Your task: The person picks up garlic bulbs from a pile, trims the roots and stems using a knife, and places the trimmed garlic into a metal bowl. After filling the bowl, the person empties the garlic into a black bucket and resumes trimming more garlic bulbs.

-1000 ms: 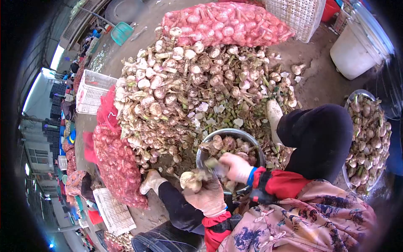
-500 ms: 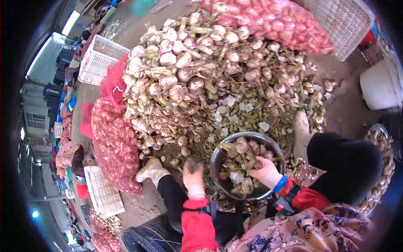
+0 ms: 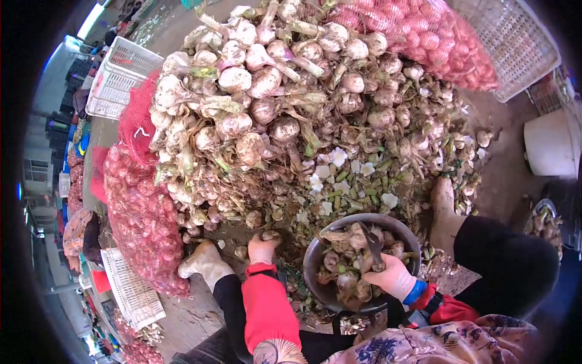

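A large heap of garlic bulbs with stems fills the middle of the view. My left hand is closed round a garlic bulb at the heap's lower edge. Over the right side of a metal bowl, my right hand grips a dark cutting tool, its blade pointing up and left. Garlic bulbs with trimmed stems lie in the bowl, just beside and below the tool.
Red net bags of garlic stand left and at the top. White crates are at the left and upper right. A white bucket is at the right. Cut stems lie above the bowl. A person sits far left.
The view has tilted and come closer to the heap. My left hand has moved down and left to the heap's edge. My right hand remains at the bowl, with the tool now plainly visible.
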### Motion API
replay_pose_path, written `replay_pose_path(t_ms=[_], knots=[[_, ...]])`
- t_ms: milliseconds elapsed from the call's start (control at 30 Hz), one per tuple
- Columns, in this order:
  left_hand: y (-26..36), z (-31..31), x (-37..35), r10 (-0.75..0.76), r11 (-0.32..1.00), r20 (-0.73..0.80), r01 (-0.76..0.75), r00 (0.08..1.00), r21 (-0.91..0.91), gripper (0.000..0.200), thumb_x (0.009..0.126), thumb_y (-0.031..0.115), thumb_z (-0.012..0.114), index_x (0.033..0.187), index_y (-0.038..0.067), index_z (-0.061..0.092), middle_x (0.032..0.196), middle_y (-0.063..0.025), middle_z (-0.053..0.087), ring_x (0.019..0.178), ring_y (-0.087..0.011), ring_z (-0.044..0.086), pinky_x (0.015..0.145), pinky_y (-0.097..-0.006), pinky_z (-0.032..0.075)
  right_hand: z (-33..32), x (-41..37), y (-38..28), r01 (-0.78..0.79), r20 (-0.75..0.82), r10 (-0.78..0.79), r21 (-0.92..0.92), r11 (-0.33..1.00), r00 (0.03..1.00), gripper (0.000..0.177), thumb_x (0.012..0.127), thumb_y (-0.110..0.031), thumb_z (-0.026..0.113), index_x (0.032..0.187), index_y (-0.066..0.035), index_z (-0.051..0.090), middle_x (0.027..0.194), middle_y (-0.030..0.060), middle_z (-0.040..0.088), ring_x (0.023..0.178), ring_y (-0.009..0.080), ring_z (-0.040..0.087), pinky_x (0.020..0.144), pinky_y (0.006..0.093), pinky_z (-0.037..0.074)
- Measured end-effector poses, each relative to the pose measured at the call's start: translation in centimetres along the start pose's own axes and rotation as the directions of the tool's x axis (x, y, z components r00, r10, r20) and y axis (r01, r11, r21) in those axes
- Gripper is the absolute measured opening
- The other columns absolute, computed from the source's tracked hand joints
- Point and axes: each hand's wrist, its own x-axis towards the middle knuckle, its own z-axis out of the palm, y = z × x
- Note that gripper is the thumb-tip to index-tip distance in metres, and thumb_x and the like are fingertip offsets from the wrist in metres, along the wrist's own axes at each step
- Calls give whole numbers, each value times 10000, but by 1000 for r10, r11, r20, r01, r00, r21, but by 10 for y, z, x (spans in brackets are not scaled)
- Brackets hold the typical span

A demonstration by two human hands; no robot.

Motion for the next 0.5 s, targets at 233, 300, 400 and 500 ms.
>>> replay_pose_path(t_ms=[233,300,400,500], knots=[[75,-30,-176,479,703,-18,-396,878,-591,702,651,5,754,1250,20,388,1024,-69,577,924,-167,578,832,-294,481,16,-23,0,348,67,-355,-432,832,932,251,726,-181,676,952,-78,638,877,110,631,804,264,621,744,347,495],[87,-36,-224,521,671,47,-376,852,-639,748,652,-35,744,1297,22,369,1068,-75,573,940,-165,577,836,-289,484,20,-36,-3,551,202,-551,-582,598,810,223,722,-140,653,922,-51,611,903,137,582,846,351,583,729,410,492],[86,-28,-275,423,485,167,-67,891,-872,749,602,60,830,1231,4,426,1060,-103,585,938,-175,587,842,-302,492,24,-55,-8,528,337,-439,-721,448,833,220,705,-143,640,915,-83,616,914,136,578,851,353,594,717,424,495],[91,-17,-304,539,619,-110,-482,835,-620,665,614,66,830,1164,4,460,1019,-105,587,864,-174,604,776,-302,518,23,-66,-7,535,399,-384,-760,370,832,229,686,-146,639,905,-87,610,908,140,572,850,351,600,719,437,496]])
